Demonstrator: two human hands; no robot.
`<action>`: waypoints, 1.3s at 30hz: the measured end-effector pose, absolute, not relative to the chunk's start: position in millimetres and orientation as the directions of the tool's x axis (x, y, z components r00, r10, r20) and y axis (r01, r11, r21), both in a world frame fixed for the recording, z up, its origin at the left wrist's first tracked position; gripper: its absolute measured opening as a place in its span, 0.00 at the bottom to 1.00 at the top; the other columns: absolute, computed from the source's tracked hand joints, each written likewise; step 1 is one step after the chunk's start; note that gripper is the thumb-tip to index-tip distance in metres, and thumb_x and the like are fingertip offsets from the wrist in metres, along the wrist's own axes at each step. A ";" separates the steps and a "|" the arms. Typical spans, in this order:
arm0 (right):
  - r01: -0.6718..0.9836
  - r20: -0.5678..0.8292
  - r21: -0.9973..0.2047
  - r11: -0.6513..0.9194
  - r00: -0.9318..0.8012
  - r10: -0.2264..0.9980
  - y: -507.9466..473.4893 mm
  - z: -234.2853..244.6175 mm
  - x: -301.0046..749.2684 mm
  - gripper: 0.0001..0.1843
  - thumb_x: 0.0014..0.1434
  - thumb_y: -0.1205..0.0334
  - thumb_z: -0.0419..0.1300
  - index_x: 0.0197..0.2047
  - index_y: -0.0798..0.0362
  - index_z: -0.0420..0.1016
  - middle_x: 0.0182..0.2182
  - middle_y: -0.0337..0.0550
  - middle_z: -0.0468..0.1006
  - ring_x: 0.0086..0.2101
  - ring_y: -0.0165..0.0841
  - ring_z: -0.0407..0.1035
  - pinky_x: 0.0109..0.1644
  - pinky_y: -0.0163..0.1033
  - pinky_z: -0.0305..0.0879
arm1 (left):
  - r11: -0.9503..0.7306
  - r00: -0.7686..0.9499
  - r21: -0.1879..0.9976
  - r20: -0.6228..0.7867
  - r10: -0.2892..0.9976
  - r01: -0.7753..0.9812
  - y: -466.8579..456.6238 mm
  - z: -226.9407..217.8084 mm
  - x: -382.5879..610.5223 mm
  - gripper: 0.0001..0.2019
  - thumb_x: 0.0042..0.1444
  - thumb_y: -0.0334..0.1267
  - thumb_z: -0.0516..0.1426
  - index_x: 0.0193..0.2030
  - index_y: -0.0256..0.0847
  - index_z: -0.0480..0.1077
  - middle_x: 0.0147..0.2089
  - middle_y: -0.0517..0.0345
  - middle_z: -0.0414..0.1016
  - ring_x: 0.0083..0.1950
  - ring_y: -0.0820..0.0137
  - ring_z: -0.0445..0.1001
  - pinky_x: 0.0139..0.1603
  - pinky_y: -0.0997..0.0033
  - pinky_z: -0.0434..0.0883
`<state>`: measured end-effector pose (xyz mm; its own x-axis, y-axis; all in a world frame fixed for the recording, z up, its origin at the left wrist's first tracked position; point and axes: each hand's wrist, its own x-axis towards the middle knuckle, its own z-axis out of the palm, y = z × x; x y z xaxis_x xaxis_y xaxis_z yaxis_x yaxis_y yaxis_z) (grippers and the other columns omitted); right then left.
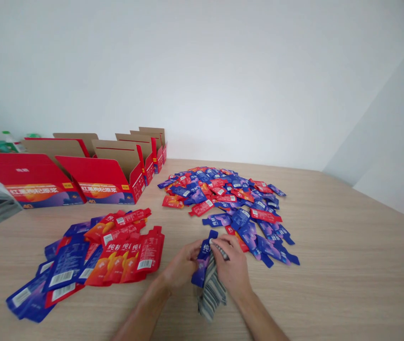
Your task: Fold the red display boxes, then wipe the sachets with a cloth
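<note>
Near the front middle of the table, my left hand [184, 263] is closed on the edge of a blue-purple sachet [201, 270], which stands tilted with its narrow tab up. My right hand [232, 265] grips a grey striped cloth [211, 296] and presses it against the sachet's upper face; the cloth's loose end hangs below. Just beyond my right hand spreads a large loose heap of red and blue sachets [240, 219]. Left of my left hand lies a second group, with red sachets [150, 251] overlapping in a row and blue sachets [63, 265] beside them.
Several open red cartons [102, 177] with brown insides stand in rows at the back left. Behind them is a bottle with a green cap [8, 138]. The wood-grain table [347, 265] meets a white wall [244, 85] at the back.
</note>
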<state>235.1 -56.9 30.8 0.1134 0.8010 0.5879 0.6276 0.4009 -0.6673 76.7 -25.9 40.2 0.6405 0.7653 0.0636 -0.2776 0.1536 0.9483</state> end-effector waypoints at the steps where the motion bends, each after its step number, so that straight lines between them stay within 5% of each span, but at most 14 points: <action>1: 0.621 0.593 -0.651 0.437 0.057 0.803 -57.9 31.4 233.9 0.09 0.63 0.63 0.59 0.43 0.47 0.81 0.40 0.46 0.75 0.41 0.36 0.71 0.46 0.43 0.71 | 0.136 0.632 0.949 0.079 0.771 -0.284 -25.9 40.3 76.5 0.35 0.34 0.21 0.50 0.53 0.42 0.74 0.45 0.53 0.78 0.50 0.59 0.74 0.49 0.61 0.71; 4: 0.618 0.597 -0.638 0.460 0.018 0.802 -57.9 31.9 232.9 0.09 0.62 0.62 0.59 0.42 0.46 0.81 0.40 0.46 0.76 0.41 0.36 0.71 0.46 0.43 0.71 | 0.141 0.641 0.953 0.067 0.764 -0.268 -26.7 41.2 76.4 0.33 0.34 0.21 0.51 0.51 0.41 0.75 0.43 0.53 0.79 0.49 0.59 0.74 0.48 0.61 0.71; 8: 0.618 0.558 -0.717 0.323 0.230 0.798 -51.9 30.4 244.7 0.10 0.62 0.57 0.59 0.40 0.49 0.81 0.40 0.47 0.77 0.41 0.37 0.72 0.49 0.45 0.70 | 0.232 0.638 0.929 0.005 0.770 -0.287 -25.9 38.5 77.8 0.32 0.34 0.22 0.53 0.50 0.41 0.74 0.41 0.53 0.78 0.44 0.61 0.76 0.43 0.65 0.71; 12: 0.552 0.494 -0.790 0.268 0.314 0.811 -50.3 30.3 253.7 0.11 0.61 0.54 0.61 0.40 0.50 0.81 0.41 0.47 0.77 0.43 0.39 0.72 0.51 0.46 0.68 | 0.251 0.396 0.914 -0.111 0.912 -0.320 -19.2 31.9 76.6 0.25 0.37 0.25 0.55 0.47 0.39 0.71 0.37 0.56 0.77 0.33 0.69 0.73 0.32 0.73 0.67; 18: 0.449 0.443 -0.818 0.361 0.089 0.892 -64.7 39.8 228.8 0.07 0.61 0.58 0.61 0.39 0.48 0.80 0.40 0.45 0.77 0.42 0.36 0.72 0.49 0.41 0.69 | 0.181 0.087 0.923 -0.161 0.983 -0.340 -14.4 26.5 76.6 0.22 0.49 0.36 0.59 0.52 0.46 0.60 0.33 0.66 0.71 0.29 0.75 0.70 0.30 0.76 0.66; 23: 0.440 0.499 -0.785 0.436 0.033 0.866 -69.8 38.6 214.1 0.09 0.63 0.64 0.58 0.43 0.48 0.80 0.42 0.45 0.75 0.43 0.35 0.71 0.49 0.40 0.70 | 0.188 0.206 0.909 -0.117 0.972 -0.371 -24.4 29.7 89.0 0.12 0.56 0.45 0.56 0.40 0.39 0.71 0.35 0.56 0.76 0.38 0.68 0.74 0.38 0.71 0.71; 27: 0.529 0.562 -0.722 0.447 0.071 0.824 -70.3 31.6 213.5 0.10 0.63 0.66 0.58 0.45 0.47 0.79 0.43 0.47 0.74 0.43 0.36 0.70 0.48 0.42 0.70 | 0.263 0.284 0.847 -0.139 0.949 -0.463 -33.0 33.0 95.7 0.17 0.60 0.46 0.53 0.50 0.40 0.73 0.44 0.50 0.78 0.44 0.63 0.76 0.41 0.66 0.74; 30: 0.556 0.570 -0.657 0.510 -0.078 0.818 -75.9 31.0 207.1 0.13 0.64 0.68 0.57 0.48 0.45 0.78 0.43 0.45 0.74 0.45 0.36 0.69 0.51 0.45 0.68 | 0.323 0.308 0.753 -0.167 0.936 -0.573 -32.2 30.3 95.2 0.21 0.59 0.41 0.56 0.59 0.43 0.67 0.44 0.53 0.78 0.40 0.67 0.77 0.37 0.71 0.74; 33: 0.556 0.542 -0.630 0.542 -0.185 0.820 -77.7 31.2 202.5 0.15 0.63 0.72 0.56 0.47 0.44 0.78 0.42 0.44 0.74 0.45 0.36 0.68 0.52 0.45 0.67 | 0.394 0.354 0.647 -0.199 0.914 -0.653 -28.8 25.2 93.9 0.20 0.58 0.39 0.59 0.57 0.41 0.69 0.39 0.55 0.78 0.35 0.73 0.76 0.32 0.77 0.72; 39: 0.676 0.661 -0.605 0.421 0.131 0.739 -61.5 26.7 223.4 0.11 0.63 0.69 0.58 0.45 0.48 0.79 0.43 0.46 0.73 0.44 0.37 0.68 0.48 0.44 0.69 | 0.465 0.437 0.572 -0.198 0.877 -0.676 -31.4 24.0 99.3 0.15 0.59 0.37 0.58 0.52 0.38 0.72 0.46 0.50 0.79 0.43 0.68 0.78 0.46 0.70 0.73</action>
